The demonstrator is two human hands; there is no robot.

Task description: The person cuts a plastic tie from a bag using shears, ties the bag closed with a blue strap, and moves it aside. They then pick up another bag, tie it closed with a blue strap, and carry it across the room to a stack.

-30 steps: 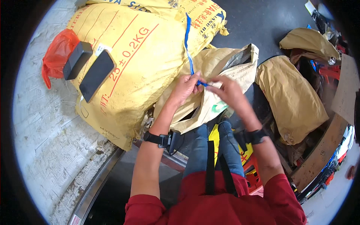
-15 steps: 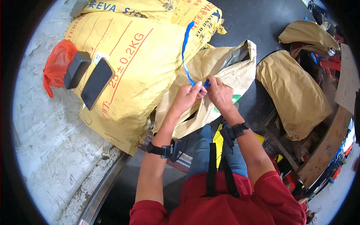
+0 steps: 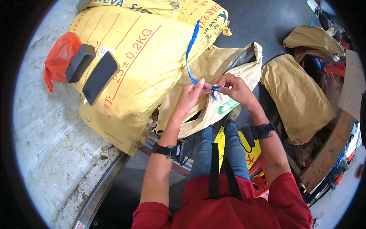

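Work in hand: tying a blue string (image 3: 191, 49) at the mouth of a tan paper sack (image 3: 213, 91).
Done so far: the sack mouth appears gathered under the hands; a short loop of string shows between the fingers.
Left to do: judged from the loose tail, the knot is not yet drawn tight; the long end runs free up over the big yellow sack (image 3: 145, 57).
Left hand (image 3: 190, 95): fingers pressed together, pinching the string near its lower end.
Right hand (image 3: 236, 87): fingertips pinching the short loop, just beside the left hand.
String position: between both hands, touching each.
Sack position: directly under the hands, leaning against the yellow sack, above the person's knees.
Nearby: phone (image 3: 100, 78) and black box (image 3: 79, 63) on the yellow sack.
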